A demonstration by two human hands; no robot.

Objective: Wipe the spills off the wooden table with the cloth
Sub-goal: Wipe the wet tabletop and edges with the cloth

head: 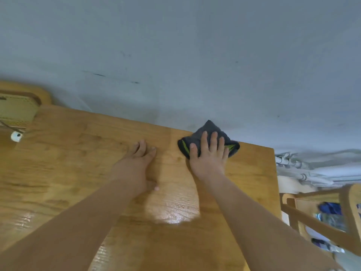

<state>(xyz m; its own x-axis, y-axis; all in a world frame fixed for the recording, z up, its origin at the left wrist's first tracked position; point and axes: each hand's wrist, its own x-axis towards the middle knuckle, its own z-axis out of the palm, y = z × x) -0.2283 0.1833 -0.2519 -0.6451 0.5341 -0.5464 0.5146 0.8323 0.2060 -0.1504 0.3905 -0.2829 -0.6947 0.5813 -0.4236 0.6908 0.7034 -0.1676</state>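
At the far edge of the bench (78, 153), our right hand (208, 155) presses flat, fingers straight, on the dark cloth (209, 128); our left hand (136, 163) rests open beside it. We judge the next stroke pulls back toward us.

Cloth (207, 128) mostly under right hand (210, 159), chair (312, 222) blurred (clutter beyond unreadable)

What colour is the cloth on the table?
The cloth is dark grey with green stripes; head view.
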